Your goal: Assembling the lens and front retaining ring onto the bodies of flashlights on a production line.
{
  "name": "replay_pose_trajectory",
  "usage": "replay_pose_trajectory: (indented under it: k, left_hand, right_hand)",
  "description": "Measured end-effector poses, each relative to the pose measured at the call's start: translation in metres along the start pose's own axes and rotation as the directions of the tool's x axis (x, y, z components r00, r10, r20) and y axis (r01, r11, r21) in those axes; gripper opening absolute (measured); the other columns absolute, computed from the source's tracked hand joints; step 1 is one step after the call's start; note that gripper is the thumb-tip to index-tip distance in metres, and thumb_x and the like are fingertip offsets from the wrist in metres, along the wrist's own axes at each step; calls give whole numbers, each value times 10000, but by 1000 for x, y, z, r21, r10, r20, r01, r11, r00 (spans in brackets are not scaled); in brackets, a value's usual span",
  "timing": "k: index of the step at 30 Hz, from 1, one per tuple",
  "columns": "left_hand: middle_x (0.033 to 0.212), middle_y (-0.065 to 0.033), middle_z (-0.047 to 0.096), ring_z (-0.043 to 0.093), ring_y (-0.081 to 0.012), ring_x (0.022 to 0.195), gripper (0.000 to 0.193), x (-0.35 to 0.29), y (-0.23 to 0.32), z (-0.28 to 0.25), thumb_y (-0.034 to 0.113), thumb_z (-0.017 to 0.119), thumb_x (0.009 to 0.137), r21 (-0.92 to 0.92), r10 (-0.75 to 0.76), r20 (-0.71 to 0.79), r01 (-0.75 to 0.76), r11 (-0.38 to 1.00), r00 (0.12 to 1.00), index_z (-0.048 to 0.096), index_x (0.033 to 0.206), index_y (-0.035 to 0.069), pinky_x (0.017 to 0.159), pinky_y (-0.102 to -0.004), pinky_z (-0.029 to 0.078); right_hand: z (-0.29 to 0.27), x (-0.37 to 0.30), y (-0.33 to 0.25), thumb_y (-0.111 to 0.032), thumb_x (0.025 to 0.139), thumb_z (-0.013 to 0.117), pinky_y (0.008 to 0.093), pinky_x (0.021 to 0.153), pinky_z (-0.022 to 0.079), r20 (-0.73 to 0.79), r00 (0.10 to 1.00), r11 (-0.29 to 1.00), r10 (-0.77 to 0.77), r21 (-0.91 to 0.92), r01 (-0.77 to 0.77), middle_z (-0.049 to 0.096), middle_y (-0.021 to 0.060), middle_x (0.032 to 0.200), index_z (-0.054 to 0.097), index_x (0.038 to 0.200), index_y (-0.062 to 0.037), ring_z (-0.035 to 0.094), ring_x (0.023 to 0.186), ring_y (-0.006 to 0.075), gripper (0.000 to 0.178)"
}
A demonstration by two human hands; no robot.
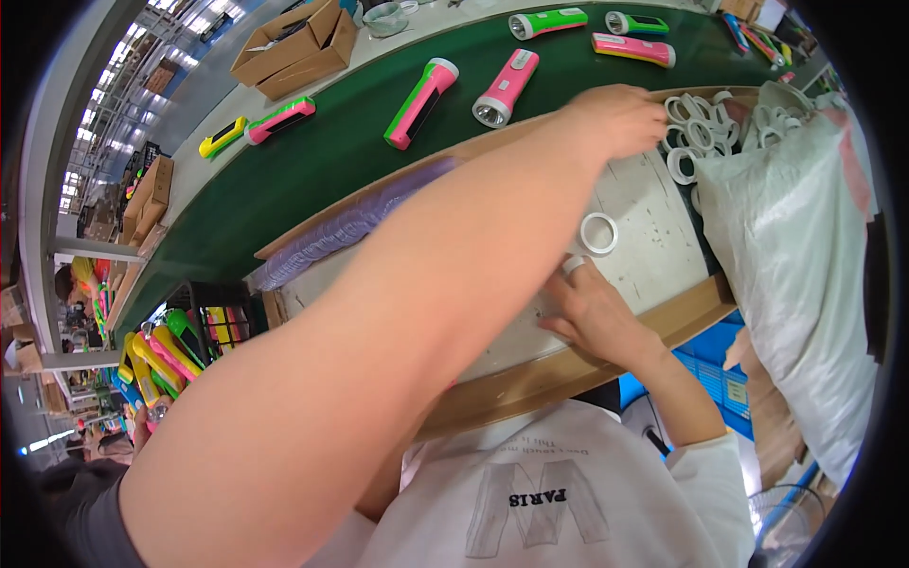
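Note:
My right hand [601, 317], bent over the pale work board [653, 213], has its fingers closed on a white plastic ring [574, 264]. Just beyond the fingertips, another white ring [597, 233] lies flat on the board. A co-worker's bare arm [417, 312] with a dark sleeve crosses in from the left, very close. That person's hand [620, 120] reaches a pile of white rings [701, 128] at the far right. My left hand is hidden behind this arm; only a shaded bit of my left forearm [383, 488] shows. A row of purple translucent discs [355, 222] lines the board's far side.
Pink, green and yellow flashlights [507, 90] lie on the green belt [350, 118] beyond. A white sack [786, 218] bulges beside the board at right. A cardboard box [294, 47] stands far left; more flashlights [156, 355] fill the near left. A blue crate [715, 374] stands below right.

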State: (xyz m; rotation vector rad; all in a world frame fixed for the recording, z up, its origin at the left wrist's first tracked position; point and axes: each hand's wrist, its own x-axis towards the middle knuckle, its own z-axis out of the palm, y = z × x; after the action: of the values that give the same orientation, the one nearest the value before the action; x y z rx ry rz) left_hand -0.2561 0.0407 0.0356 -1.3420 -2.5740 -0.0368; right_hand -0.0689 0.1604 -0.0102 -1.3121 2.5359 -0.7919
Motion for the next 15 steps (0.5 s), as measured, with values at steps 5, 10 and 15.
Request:
replay_pose_trajectory:
  k: [5, 10, 15]
  left_hand:
    - [1285, 102, 502, 459, -135, 1212, 325, 112, 31, 50, 175, 477, 901, 341, 297, 0, -279, 897, 955, 585, 1197, 258, 997, -256, 409]
    - [1546, 63, 268, 329, -180, 1375, 484, 146, 9, 85, 288, 321, 962, 104, 258, -356, -237, 966, 898, 386, 1440, 247, 1101, -348, 327]
    - [1437, -81, 454, 426, -372, 1310, 563, 166, 99, 81, 419, 475, 885, -532, -163, 498, 448, 718, 852, 477, 1391, 172, 1064, -656, 248]
  right_hand:
    - [19, 8, -7, -211, 761, 740, 471, 955, 422, 33, 999, 989, 23, 146, -28, 492, 229, 1265, 510, 1259, -51, 472, 1172, 383, 571]
    - [32, 23, -65, -183, 847, 674, 435, 1008, 392, -98, 975, 802, -199, 555, 220, 504, 214, 1298, 489, 1280, -8, 458, 1222, 363, 502]
    - [24, 5, -33, -193, 909, 628, 392, 987, 427, 279, 902, -227, 331, 951, -211, 528, 109, 1313, 470, 1319, -9, 522, 1155, 219, 476]
